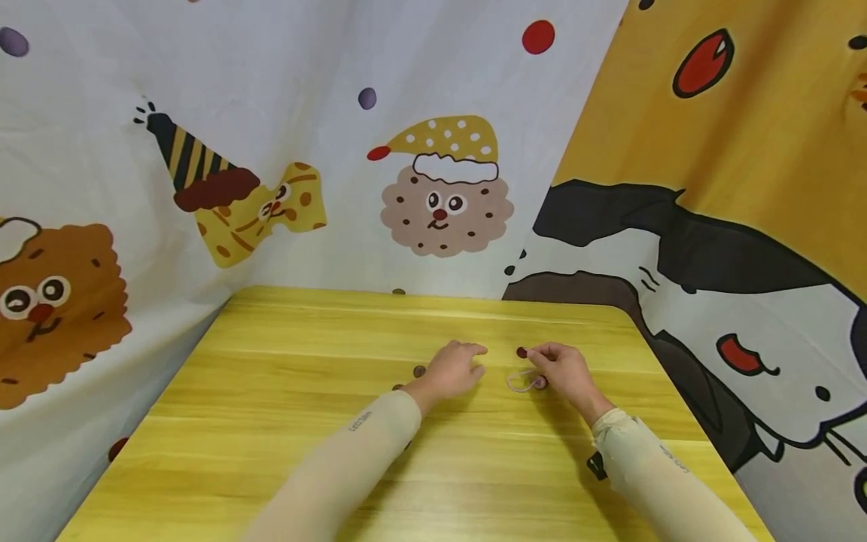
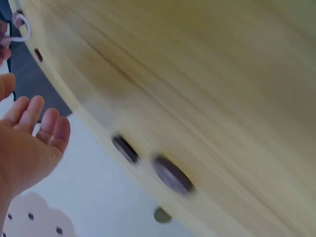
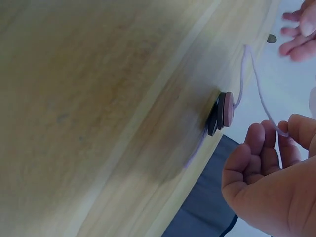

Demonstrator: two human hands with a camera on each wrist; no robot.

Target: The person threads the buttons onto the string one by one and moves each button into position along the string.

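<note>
My right hand (image 1: 565, 373) pinches a thin pale pink cord (image 3: 260, 89) between thumb and forefinger. The cord loops from the fingertips to a small stack of discs, with a pink disc (image 3: 228, 109) against dark ones (image 3: 213, 121). A dark red disc (image 1: 521, 351) shows beside the right fingertips in the head view; the left wrist view has a red disc (image 2: 38, 54) on the table. My left hand (image 1: 452, 370) hovers to the left, fingers loosely bent and holding nothing. Two dark brown discs (image 2: 173, 175) (image 2: 126, 149) lie on the table near it.
The wooden table (image 1: 271, 452) has its far edge against a hanging cloth (image 1: 325, 248) printed with cartoon figures. A small black object (image 1: 597, 465) shows beside the right sleeve (image 1: 664, 467); what it is, I cannot tell.
</note>
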